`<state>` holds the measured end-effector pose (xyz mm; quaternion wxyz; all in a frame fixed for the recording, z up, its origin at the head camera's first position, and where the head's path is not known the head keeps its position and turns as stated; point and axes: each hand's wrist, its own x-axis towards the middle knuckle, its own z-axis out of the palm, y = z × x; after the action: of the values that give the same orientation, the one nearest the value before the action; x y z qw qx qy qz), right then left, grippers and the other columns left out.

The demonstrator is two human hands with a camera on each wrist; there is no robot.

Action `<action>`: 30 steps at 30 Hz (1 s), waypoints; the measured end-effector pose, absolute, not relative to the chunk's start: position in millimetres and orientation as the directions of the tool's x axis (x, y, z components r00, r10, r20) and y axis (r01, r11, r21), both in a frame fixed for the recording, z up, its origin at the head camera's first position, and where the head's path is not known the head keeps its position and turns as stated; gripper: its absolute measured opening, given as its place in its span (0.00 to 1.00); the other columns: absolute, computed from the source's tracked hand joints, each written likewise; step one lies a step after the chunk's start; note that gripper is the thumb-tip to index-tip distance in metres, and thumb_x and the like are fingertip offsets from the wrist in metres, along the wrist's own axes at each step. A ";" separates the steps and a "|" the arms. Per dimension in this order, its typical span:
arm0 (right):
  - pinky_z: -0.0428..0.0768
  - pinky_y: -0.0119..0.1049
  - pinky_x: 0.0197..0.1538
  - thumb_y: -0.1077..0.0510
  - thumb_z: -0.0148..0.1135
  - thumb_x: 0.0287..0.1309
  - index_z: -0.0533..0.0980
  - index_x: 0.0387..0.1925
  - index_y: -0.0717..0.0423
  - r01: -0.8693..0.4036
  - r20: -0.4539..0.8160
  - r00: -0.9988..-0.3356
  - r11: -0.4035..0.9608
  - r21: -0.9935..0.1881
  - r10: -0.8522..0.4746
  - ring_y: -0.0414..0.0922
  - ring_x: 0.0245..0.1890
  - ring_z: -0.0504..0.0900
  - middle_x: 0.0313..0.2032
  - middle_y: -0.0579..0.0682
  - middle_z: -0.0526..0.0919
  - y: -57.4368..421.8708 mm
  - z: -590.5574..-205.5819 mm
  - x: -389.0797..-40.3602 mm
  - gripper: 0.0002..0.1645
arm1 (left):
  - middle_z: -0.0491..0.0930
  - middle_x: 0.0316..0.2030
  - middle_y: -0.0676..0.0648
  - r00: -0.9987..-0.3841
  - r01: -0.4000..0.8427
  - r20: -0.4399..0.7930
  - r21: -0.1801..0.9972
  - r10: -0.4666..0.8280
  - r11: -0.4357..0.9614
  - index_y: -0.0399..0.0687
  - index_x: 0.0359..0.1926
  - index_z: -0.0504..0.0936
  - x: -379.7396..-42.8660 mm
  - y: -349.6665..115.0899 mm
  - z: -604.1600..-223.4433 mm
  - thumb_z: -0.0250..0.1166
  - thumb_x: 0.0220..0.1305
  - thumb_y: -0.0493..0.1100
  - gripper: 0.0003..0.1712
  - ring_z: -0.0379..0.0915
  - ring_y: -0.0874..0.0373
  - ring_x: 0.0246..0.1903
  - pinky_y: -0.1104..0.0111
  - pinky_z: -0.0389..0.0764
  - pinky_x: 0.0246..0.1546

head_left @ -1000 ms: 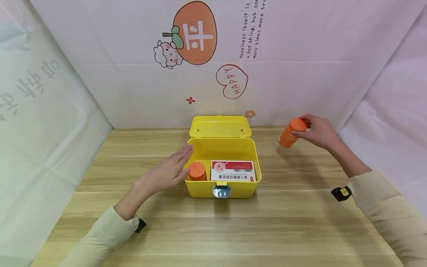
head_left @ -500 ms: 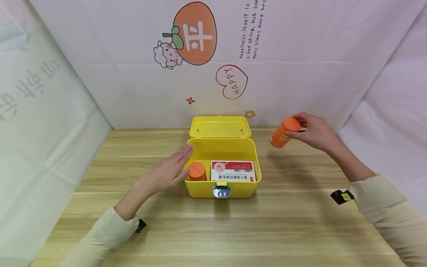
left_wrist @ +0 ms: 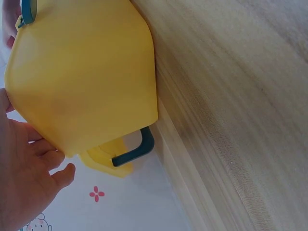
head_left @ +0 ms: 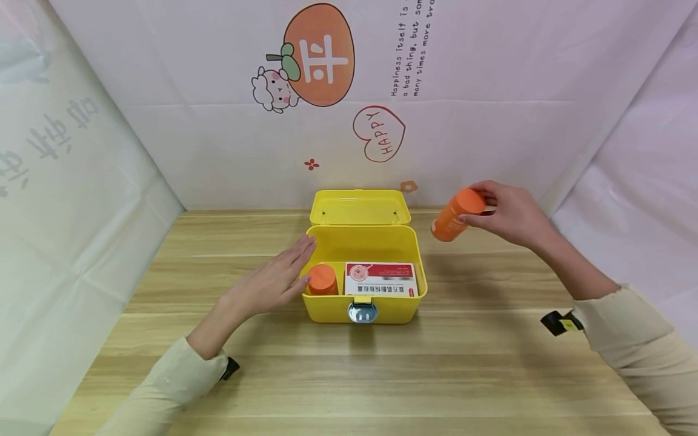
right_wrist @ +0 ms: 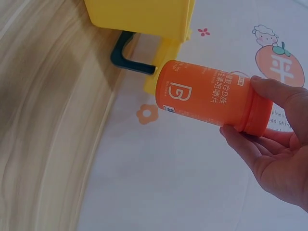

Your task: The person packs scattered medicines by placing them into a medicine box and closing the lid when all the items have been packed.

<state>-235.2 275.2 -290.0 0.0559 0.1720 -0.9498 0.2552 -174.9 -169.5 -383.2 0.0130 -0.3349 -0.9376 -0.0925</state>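
Note:
My right hand [head_left: 504,212] grips an orange pill bottle [head_left: 455,218] near its cap. The bottle is tilted, cap up toward the hand, and hangs above the table to the right of a yellow box [head_left: 392,310]. White print shows on its label in the right wrist view. My left hand [head_left: 275,275] rests at the box's left rim with its fingers straight; the left wrist view shows those fingertips at the rim too. Inside the box, a second orange bottle [head_left: 323,278] stands upright at the left, beside a white and red medicine carton [head_left: 382,279].
The box's yellow lid [head_left: 360,207] is tipped back toward the printed cloth wall [head_left: 229,157]. A metal latch [head_left: 362,312] sits on the box front. Dark green handles [left_wrist: 137,151] show on the box's side. The wooden table [head_left: 360,381] extends around it.
My right hand has carried the orange pill bottle left toward the box, tilting it further. My left hand, the box and its contents have stayed in place.

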 end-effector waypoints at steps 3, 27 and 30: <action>0.82 0.58 0.52 0.48 0.73 0.56 0.73 0.61 0.64 -0.355 0.186 -0.935 0.809 -0.469 -0.302 0.64 0.55 0.82 0.54 0.66 0.82 271.1 -286.8 -232.1 0.37 | 0.44 0.80 0.42 -0.774 0.632 0.084 0.160 0.628 0.758 0.39 0.78 0.47 -175.3 -169.4 -383.1 0.44 0.78 0.55 0.38 0.41 0.49 0.79 0.52 0.58 0.76; 0.86 0.54 0.49 0.58 0.75 0.53 0.75 0.57 0.62 -0.468 0.257 -0.884 0.742 -0.480 -0.392 0.61 0.51 0.85 0.49 0.60 0.84 234.3 -273.6 -221.8 0.30 | 0.45 0.80 0.43 -0.779 0.626 0.085 0.173 0.621 0.761 0.39 0.78 0.48 -173.1 -168.0 -381.8 0.44 0.78 0.54 0.38 0.42 0.49 0.79 0.53 0.57 0.76; 0.86 0.54 0.49 0.57 0.75 0.53 0.75 0.57 0.61 -0.470 0.251 -0.883 0.741 -0.480 -0.398 0.60 0.51 0.85 0.49 0.60 0.84 230.3 -272.1 -221.6 0.30 | 0.45 0.80 0.43 -0.779 0.625 0.083 0.170 0.621 0.762 0.39 0.78 0.48 -173.2 -168.0 -381.6 0.44 0.78 0.54 0.38 0.42 0.49 0.79 0.54 0.57 0.76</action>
<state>-221.6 230.3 -272.1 0.0659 0.2332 -0.9306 0.2743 -173.2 -168.0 -381.6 0.0109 -0.3320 -0.9385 -0.0946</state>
